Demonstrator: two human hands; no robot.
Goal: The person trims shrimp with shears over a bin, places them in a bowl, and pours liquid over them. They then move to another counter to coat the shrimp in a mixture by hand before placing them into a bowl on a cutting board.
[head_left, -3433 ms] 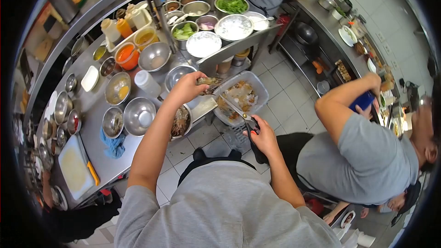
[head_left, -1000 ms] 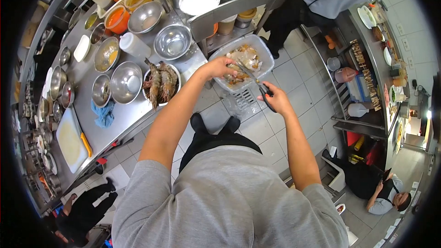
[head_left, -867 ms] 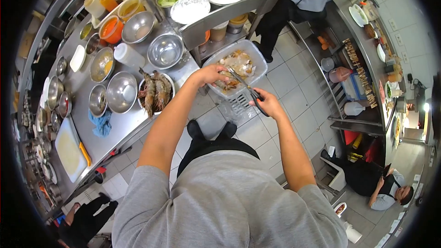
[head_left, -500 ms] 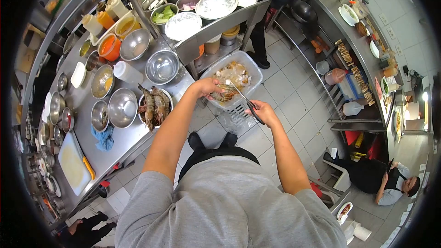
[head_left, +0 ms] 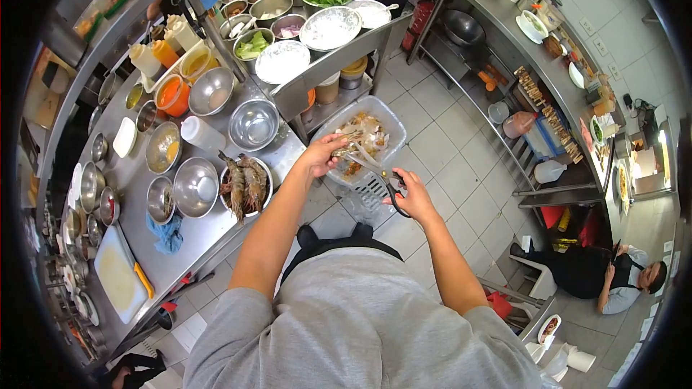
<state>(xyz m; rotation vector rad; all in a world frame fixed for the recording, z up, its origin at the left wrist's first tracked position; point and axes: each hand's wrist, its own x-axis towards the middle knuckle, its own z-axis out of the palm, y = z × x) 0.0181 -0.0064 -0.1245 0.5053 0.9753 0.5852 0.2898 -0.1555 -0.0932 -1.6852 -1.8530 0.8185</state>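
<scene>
Scissors (head_left: 384, 173) have opened, gripped in the right hand (head_left: 415, 199) (left hand (head_left: 321, 155) pinching a shrimp (head_left: 352, 135)).

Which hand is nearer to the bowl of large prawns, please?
Left. In view, the left hand is right of the bowl; the right hand, holding scissors, is farther right.

Prawns (head_left: 255, 184) are lying in a bowl (head_left: 269, 189) by the near edge of the counter (head_left: 202, 234), a tub (head_left: 398, 131) sitting past its right corner, a cutting board (head_left: 117, 274) lying farther left.
</scene>
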